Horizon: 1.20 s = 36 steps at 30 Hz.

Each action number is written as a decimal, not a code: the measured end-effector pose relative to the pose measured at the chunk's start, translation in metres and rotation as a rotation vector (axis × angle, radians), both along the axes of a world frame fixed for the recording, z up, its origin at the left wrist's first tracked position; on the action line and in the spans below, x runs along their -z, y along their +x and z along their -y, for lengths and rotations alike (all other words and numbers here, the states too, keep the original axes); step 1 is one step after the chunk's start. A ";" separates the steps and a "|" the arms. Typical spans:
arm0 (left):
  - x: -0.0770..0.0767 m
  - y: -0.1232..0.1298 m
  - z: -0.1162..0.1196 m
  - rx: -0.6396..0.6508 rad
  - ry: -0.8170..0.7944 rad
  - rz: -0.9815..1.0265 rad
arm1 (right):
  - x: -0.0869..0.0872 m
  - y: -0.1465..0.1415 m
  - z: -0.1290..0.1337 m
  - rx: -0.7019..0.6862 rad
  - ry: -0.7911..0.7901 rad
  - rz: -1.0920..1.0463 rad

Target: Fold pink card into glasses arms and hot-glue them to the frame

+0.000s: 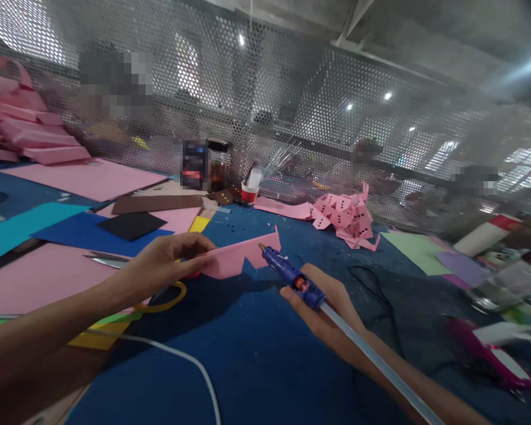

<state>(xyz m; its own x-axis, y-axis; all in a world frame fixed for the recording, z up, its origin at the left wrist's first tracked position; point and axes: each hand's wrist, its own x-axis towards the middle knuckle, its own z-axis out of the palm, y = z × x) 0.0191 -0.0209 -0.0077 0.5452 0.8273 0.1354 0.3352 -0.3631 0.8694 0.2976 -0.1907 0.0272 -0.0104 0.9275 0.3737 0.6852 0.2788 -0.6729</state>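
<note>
Pinched in my left hand (172,260) is a folded pink paper piece (236,254) with a notch cut in its lower edge. My right hand (331,307) is closed around a blue glue gun (292,276), from whose back a long clear glue stick (376,357) runs toward me. The gun's nozzle tip appears at the paper's upper edge; whether they touch I cannot tell. Under my left hand lie scissors with yellow-ringed handles (170,300), their blades pointing left over pink paper. A bit of red shows behind my left fingertips.
Pink cut pieces with black dots (343,215) are heaped at the back. A red-and-white cup (249,193) holds thin sticks beside a dark-lidded jar (218,165). Coloured sheets cover the left. A white cable (181,354) crosses the front; a magenta tool (491,354) lies right. Perforated metal stands behind.
</note>
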 end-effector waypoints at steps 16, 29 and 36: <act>-0.005 -0.001 0.004 0.046 -0.015 -0.036 | 0.016 0.007 -0.006 -0.003 0.041 0.092; -0.010 0.000 0.008 0.045 -0.018 -0.041 | 0.020 0.009 -0.008 -0.052 0.070 0.107; -0.008 0.000 0.006 0.043 -0.032 -0.039 | 0.020 0.009 -0.007 -0.021 0.040 0.115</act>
